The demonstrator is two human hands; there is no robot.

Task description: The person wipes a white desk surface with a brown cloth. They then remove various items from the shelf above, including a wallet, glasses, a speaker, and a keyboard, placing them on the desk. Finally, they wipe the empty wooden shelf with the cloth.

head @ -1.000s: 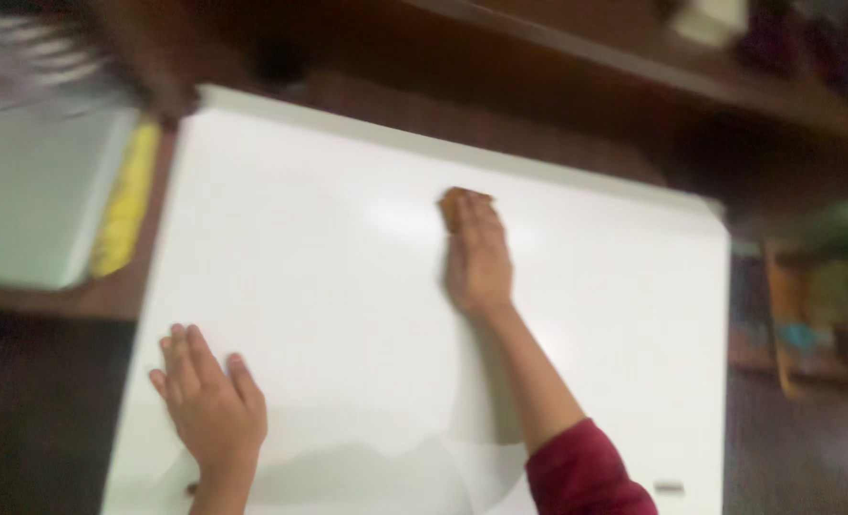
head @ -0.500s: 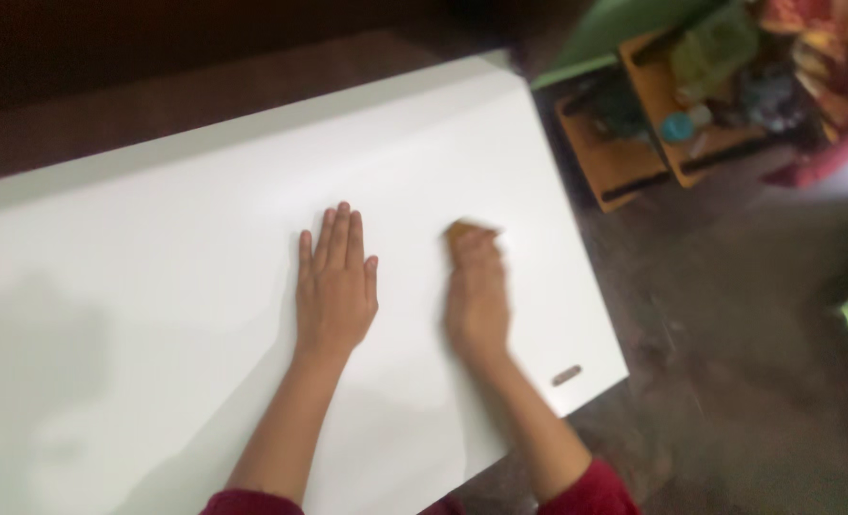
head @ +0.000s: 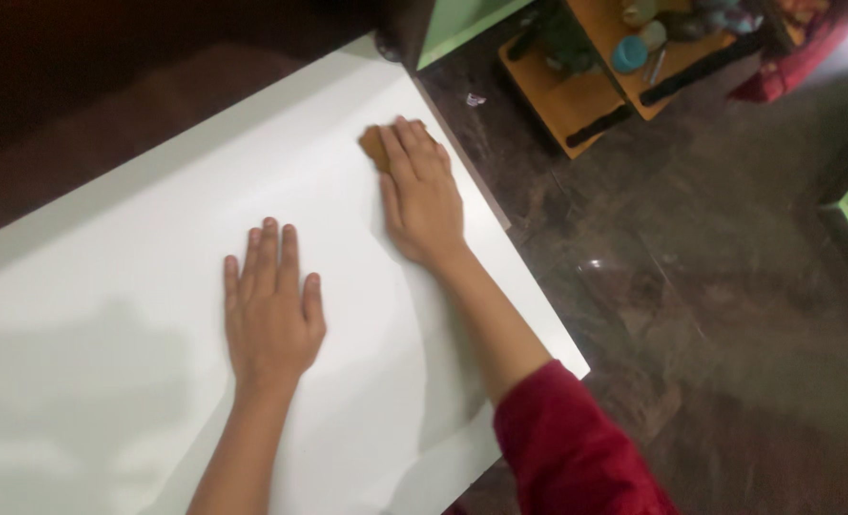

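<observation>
Nearby: orange tray w/ clutter on floor; right hand fingers over brown pad, left hand flat.

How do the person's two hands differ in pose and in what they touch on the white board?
The left hand lies flat with fingers spread, bare on the white board; the right hand presses a small brown pad under its fingers. The right hand sits near the board's edge, the left nearer the middle. Both are palm down.
</observation>
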